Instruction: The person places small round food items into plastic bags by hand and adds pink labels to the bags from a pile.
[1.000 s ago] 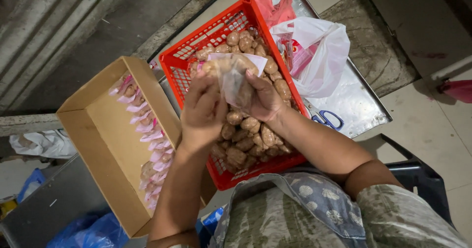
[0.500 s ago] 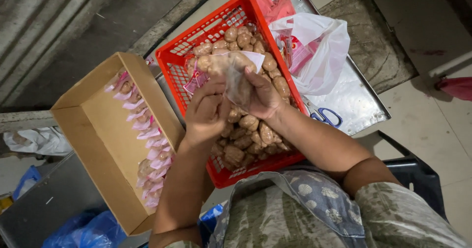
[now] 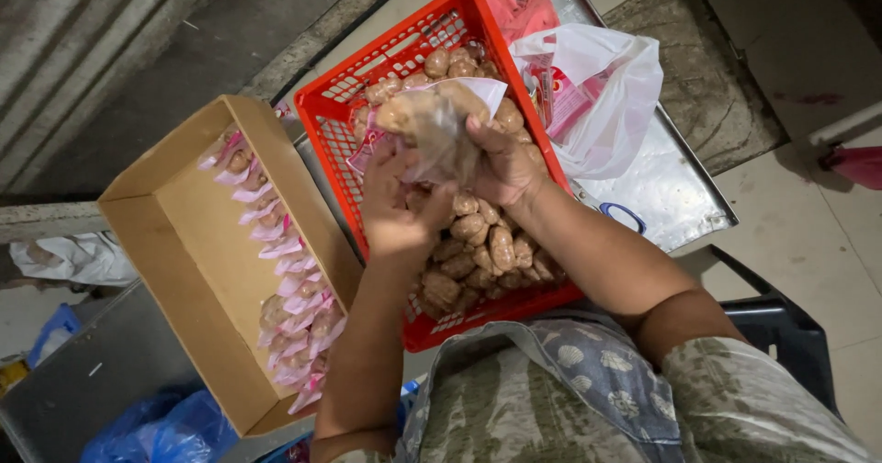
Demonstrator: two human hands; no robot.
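Both hands meet over a red plastic crate (image 3: 344, 105) and hold one clear plastic bag (image 3: 432, 128) between them. The bag is filled with pale brown lumps and hangs above the middle of the crate, its pink-edged mouth turned toward the left. The left hand (image 3: 397, 210) has its grip clenched on the lower part of the bag, fingers curled around the gathered plastic. The right hand (image 3: 501, 164) is grasping the bag from the right side, its fingers pressed into the plastic just beside the left hand; the two hands look to be touching. Under them the crate is heaped with loose brown lumps (image 3: 478, 242) of the same kind. To the left of the crate, right up against it, stands an open cardboard box (image 3: 175, 242); a row of small filled packets with pink tops (image 3: 285, 270) lies along the box's side nearest the crate, while the rest of its floor is bare. To the right of the crate a white plastic bag (image 3: 606, 105) lies crumpled on a metal surface (image 3: 661, 197), with pink and red wrappers showing inside it. A blue plastic bag (image 3: 156, 426) lies at the lower left, below the box.
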